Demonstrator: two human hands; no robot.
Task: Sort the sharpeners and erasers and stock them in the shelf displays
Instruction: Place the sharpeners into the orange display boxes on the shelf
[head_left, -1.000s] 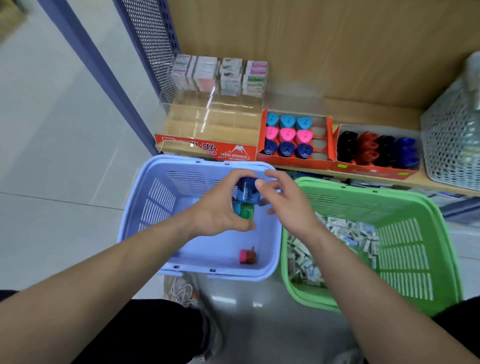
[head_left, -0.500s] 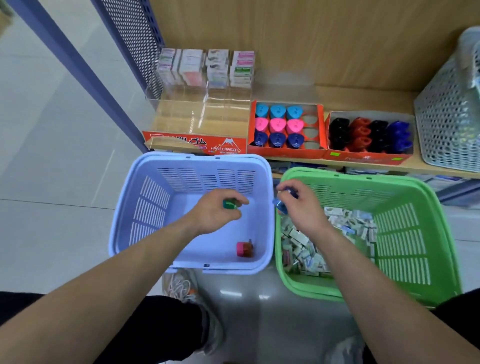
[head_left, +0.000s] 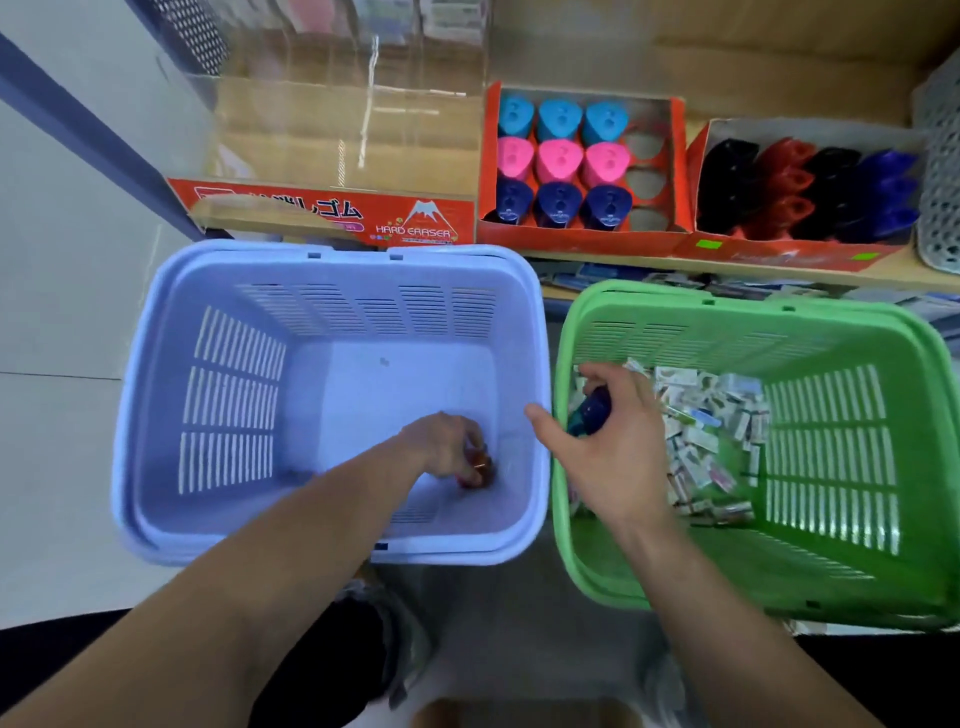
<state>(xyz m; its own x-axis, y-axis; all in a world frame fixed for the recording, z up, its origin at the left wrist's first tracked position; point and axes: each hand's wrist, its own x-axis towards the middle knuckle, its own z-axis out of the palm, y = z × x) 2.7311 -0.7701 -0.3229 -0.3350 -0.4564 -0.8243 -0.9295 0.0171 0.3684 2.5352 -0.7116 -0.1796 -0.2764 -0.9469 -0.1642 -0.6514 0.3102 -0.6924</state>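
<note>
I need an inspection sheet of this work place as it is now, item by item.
Surface: tiled floor; wooden shelf above.
Job's things: erasers in green basket; red sharpener in blue basket; sharpener display has three free slots.
Clutter: nothing seen.
Hands: left hand grips red sharpener; right hand holds dark blue sharpener over green basket.
Cables: nothing seen.
Surroundings: white mesh basket, Hard Eraser box.
</note>
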